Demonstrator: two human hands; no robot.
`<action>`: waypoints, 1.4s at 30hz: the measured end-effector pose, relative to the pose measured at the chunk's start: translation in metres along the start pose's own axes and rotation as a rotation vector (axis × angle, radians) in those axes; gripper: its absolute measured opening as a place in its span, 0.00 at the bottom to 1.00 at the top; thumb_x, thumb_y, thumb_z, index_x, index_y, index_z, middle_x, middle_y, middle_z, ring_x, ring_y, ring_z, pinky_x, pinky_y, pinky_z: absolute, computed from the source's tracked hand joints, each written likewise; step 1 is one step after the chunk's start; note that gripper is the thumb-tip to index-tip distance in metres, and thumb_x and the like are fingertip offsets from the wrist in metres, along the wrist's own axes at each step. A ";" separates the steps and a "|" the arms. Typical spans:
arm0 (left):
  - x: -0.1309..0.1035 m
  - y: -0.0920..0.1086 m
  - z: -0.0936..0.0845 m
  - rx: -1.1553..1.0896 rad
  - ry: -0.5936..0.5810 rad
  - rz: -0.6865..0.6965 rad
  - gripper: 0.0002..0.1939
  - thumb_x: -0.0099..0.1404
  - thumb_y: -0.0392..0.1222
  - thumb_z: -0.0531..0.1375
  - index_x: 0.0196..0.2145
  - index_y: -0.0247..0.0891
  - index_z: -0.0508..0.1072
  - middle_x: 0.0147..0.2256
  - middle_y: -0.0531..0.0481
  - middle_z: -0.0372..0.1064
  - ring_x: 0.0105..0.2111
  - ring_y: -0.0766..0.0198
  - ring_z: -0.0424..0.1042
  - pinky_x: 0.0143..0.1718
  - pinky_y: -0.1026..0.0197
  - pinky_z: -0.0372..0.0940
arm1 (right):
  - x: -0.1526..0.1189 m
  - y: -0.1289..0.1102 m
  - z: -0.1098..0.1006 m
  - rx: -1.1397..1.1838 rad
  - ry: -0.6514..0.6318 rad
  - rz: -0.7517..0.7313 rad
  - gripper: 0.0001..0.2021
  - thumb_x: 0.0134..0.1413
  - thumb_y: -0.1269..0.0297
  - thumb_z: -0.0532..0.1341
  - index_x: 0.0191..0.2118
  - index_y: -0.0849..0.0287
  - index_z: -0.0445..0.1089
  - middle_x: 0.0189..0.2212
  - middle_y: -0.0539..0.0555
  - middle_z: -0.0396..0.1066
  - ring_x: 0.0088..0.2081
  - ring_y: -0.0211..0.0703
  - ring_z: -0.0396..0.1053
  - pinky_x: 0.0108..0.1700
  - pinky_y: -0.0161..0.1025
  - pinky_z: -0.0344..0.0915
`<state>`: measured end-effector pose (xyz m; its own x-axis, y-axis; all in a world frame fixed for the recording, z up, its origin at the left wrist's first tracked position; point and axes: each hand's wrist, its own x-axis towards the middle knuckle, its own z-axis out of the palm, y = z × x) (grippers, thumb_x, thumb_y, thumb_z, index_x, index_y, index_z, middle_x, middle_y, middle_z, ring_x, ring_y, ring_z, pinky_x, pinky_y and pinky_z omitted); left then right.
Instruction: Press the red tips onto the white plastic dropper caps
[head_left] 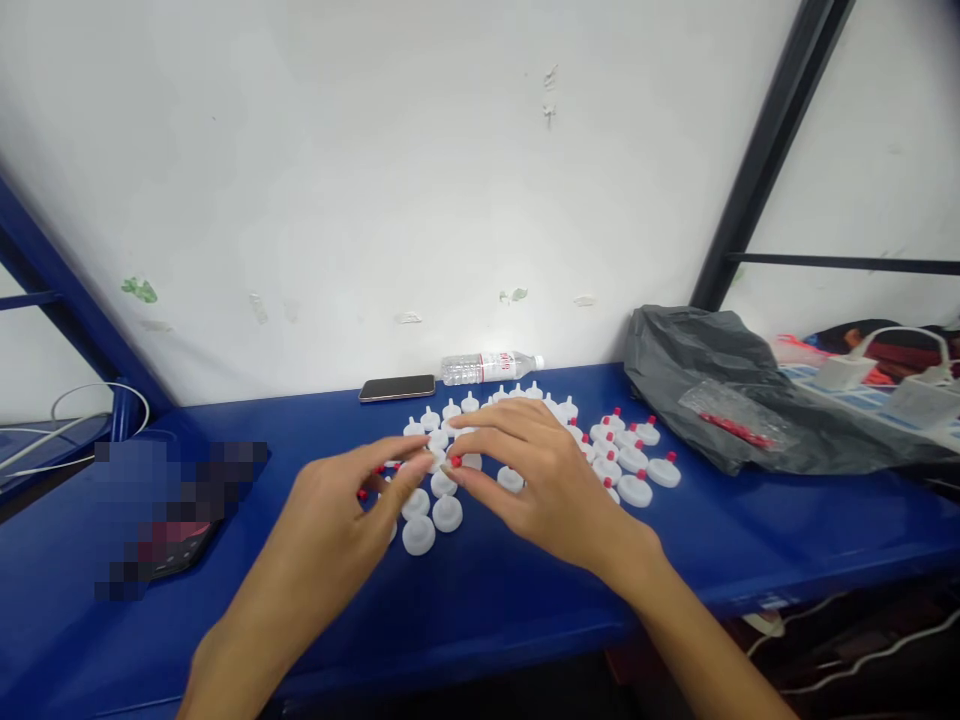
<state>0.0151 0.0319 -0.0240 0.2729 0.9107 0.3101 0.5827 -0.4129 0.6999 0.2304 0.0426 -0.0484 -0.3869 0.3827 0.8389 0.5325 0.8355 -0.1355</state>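
Observation:
Several white caps with nozzles (418, 535) stand on the blue table (480, 600) beneath and around my hands. To the right, several white caps with red tips (635, 489) stand together. My right hand (529, 460) pinches a small red tip (456, 462) between thumb and fingers. Close beside it on the left, my left hand (349, 495) has its thumb and index finger brought together over the white caps; whatever lies between them is too small to make out. A few red pieces (363, 495) show partly behind my left hand.
Against the wall lie a dark phone (397, 388) and a clear plastic bottle (491, 367). At right, a grey plastic bag (697, 370) carries a clear packet of red pieces (739, 430). A white basket (847, 371) is farther right. A blurred dark object (187, 540) lies at left.

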 end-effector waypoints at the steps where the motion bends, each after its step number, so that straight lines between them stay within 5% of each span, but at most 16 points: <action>1: 0.001 -0.004 -0.004 0.131 0.084 0.023 0.21 0.70 0.58 0.59 0.50 0.46 0.83 0.49 0.48 0.84 0.45 0.51 0.81 0.49 0.54 0.73 | -0.001 0.001 0.001 -0.037 -0.035 0.056 0.03 0.68 0.65 0.66 0.44 0.56 0.76 0.48 0.53 0.81 0.51 0.44 0.76 0.61 0.47 0.63; 4: 0.005 -0.019 -0.023 0.410 0.181 0.013 0.22 0.71 0.55 0.54 0.49 0.46 0.83 0.47 0.49 0.84 0.45 0.47 0.81 0.52 0.51 0.70 | -0.003 0.003 0.003 -0.163 -0.202 0.202 0.04 0.67 0.64 0.67 0.42 0.57 0.78 0.44 0.56 0.80 0.50 0.50 0.74 0.59 0.51 0.64; 11: 0.012 -0.069 -0.062 0.625 -0.026 -0.149 0.23 0.68 0.54 0.53 0.50 0.46 0.83 0.44 0.45 0.85 0.43 0.41 0.81 0.47 0.50 0.67 | -0.008 0.003 0.004 -0.133 -0.581 0.411 0.07 0.65 0.75 0.63 0.41 0.57 0.78 0.37 0.53 0.81 0.43 0.47 0.77 0.68 0.61 0.55; 14: 0.011 -0.082 -0.066 0.583 -0.158 -0.188 0.22 0.66 0.53 0.54 0.49 0.47 0.83 0.41 0.44 0.85 0.41 0.44 0.81 0.43 0.52 0.67 | -0.011 0.005 0.006 -0.198 -0.576 0.419 0.13 0.63 0.80 0.59 0.41 0.57 0.78 0.37 0.54 0.80 0.42 0.47 0.77 0.68 0.61 0.55; 19: 0.008 -0.081 -0.060 0.492 -0.296 -0.204 0.16 0.63 0.46 0.57 0.43 0.47 0.82 0.35 0.48 0.83 0.32 0.52 0.79 0.33 0.59 0.65 | -0.010 0.003 0.007 -0.189 -0.510 0.310 0.10 0.67 0.75 0.60 0.46 0.59 0.78 0.41 0.56 0.80 0.49 0.50 0.76 0.70 0.62 0.53; 25: 0.012 -0.088 -0.055 0.519 -0.315 -0.192 0.16 0.65 0.45 0.56 0.45 0.47 0.80 0.34 0.49 0.81 0.29 0.55 0.76 0.32 0.59 0.62 | -0.006 -0.003 0.009 -0.081 -0.588 0.188 0.07 0.69 0.69 0.62 0.48 0.57 0.78 0.42 0.55 0.79 0.51 0.49 0.75 0.69 0.60 0.57; 33: 0.016 -0.102 -0.054 0.555 -0.367 -0.193 0.15 0.67 0.46 0.55 0.47 0.46 0.77 0.35 0.48 0.80 0.34 0.53 0.76 0.37 0.57 0.62 | -0.007 -0.001 0.009 -0.070 -0.616 0.220 0.07 0.72 0.65 0.61 0.43 0.56 0.77 0.40 0.54 0.80 0.53 0.48 0.74 0.74 0.62 0.47; 42: 0.015 -0.095 -0.045 0.557 -0.363 -0.231 0.08 0.67 0.43 0.54 0.35 0.43 0.72 0.29 0.50 0.76 0.27 0.58 0.72 0.29 0.61 0.57 | -0.006 -0.002 0.009 -0.021 -0.610 0.230 0.06 0.70 0.66 0.63 0.42 0.58 0.78 0.39 0.52 0.82 0.43 0.45 0.80 0.76 0.59 0.45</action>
<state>-0.0703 0.0854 -0.0571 0.2763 0.9548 -0.1095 0.9355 -0.2411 0.2583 0.2251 0.0423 -0.0580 -0.6161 0.7110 0.3389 0.6650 0.7001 -0.2599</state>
